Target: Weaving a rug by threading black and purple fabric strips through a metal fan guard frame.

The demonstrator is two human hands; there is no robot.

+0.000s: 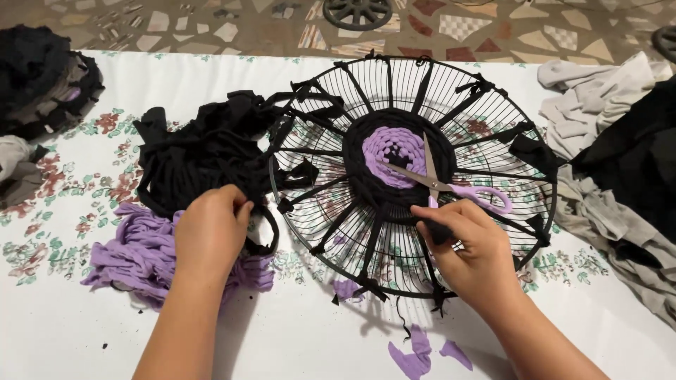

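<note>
Fan guard [486,105] of black wire, round and domed, lying flat on a floral cloth [63,232] spread over the floor, serving as a loom. At its hub, a woven disc [398,158]: purple centre, wider black ring around it. Black fabric strips [338,211] tied as spokes from hub to rim all around the guard. By the look of it, weaving only a small way along: hub filled, most of the spokes toward the rim bare. Scissors [451,186] with purple handles resting on the disc, blades toward the hub.

Right hand [468,250] at the guard's near side, just below the disc, fingers pinched closed on a black strip [438,231]. Left hand [211,229] just left of the guard, curled down into a heap of black strips [204,151], gripping a loop of it.

Left of the guard and nearer than the black heap, a pile of purple strips [137,257], partly under the left hand. Purple scraps [415,355] on the cloth at the guard's near rim. Right of the guard, grey and black cloth [612,141] piled loosely. Far left of the guard, another dark bundle [42,81]. Beyond the guard, mosaic floor [458,28] and a small black wheel-like part [358,10].
</note>
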